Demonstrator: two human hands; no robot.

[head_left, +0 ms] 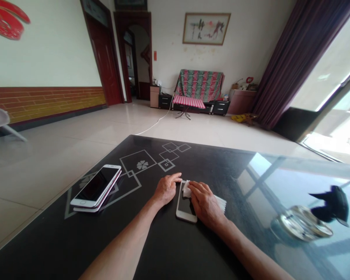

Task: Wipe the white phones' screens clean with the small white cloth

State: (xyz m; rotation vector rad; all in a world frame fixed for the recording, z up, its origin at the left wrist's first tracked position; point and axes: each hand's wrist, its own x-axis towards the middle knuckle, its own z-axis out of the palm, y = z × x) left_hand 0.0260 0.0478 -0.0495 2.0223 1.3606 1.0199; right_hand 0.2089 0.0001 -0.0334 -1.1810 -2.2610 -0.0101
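Note:
A white smartphone (187, 210) with a dark screen lies flat on the black table in front of me. My right hand (205, 202) presses a crumpled white tissue (186, 189) against the upper part of its screen. More of the white tissue (221, 203), with a ribbed edge, sticks out on the far side of that hand. My left hand (165, 189) rests at the phone's upper left side. Its leading fingers are stretched toward the top edge, touching or nearly touching it, while its other fingers are partly hidden.
A stack of phones (96, 187) lies on the left of the black table (163, 249). On the right stands a glass jar (301, 223) with a black item (332, 204) on it. Beyond the table are tiled floor, a white cable (156, 123) and a low pink-checked table (189, 102).

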